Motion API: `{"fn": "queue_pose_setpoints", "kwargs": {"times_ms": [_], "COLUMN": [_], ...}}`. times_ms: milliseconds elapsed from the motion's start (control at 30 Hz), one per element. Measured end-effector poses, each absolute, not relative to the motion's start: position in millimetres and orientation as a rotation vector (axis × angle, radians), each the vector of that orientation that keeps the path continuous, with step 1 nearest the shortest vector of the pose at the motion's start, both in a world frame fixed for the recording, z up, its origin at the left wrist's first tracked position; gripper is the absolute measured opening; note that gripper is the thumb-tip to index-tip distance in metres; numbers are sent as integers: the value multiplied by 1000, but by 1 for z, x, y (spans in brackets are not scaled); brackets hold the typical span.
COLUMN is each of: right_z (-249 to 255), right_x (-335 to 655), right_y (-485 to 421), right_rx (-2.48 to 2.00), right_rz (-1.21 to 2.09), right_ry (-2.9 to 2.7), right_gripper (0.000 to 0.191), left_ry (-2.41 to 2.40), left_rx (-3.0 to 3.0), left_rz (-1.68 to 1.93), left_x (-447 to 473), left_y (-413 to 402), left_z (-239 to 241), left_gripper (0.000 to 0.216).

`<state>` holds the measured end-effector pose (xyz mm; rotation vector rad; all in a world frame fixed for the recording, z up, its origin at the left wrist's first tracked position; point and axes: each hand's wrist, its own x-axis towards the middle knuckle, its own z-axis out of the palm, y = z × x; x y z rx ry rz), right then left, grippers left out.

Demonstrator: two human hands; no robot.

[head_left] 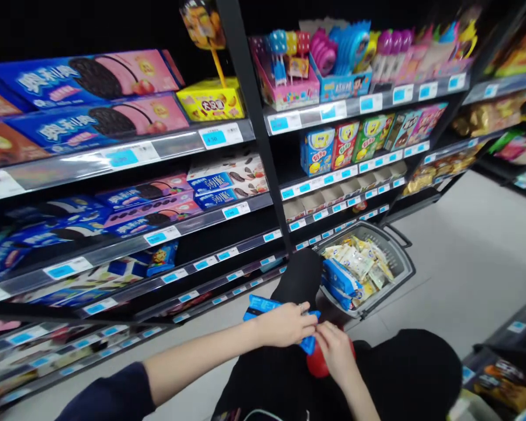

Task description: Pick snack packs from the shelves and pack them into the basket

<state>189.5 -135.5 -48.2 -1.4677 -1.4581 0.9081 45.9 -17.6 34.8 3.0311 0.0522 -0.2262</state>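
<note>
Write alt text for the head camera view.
A person crouched in a shop aisle holds a blue packet between the left hand and right hand, just above a red object. A grey basket of snack packets sits on the floor ahead, beside shelves of biscuit boxes.

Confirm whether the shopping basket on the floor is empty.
No, the grey basket holds a pile of pale snack packets beside several blue packs.
</note>
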Motion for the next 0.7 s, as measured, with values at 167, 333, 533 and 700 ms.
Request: {"fn": "queue_pose_setpoints", "kwargs": {"times_ms": [167, 333, 533, 700], "right_z": [-44, -58, -56, -56], "right_x": [180, 183, 213, 227], "right_y": [-131, -120, -107, -99], "right_rx": [-1611, -1677, -1850, -1884], "right_rz": [766, 818, 833, 841], "right_ry": [-1359, -977, -895, -920], "right_gripper": [32, 41, 46, 47], "left_ry": [339, 649, 741, 738], "left_rx": [2898, 2647, 2524, 2633], "left_rz": [-177, -56, 0, -67], "left_x": [43, 57, 87, 101], "left_y": [-23, -21, -12, -7], "left_z": [43, 38, 22, 20], "left_gripper": [11, 5, 12, 22]}}
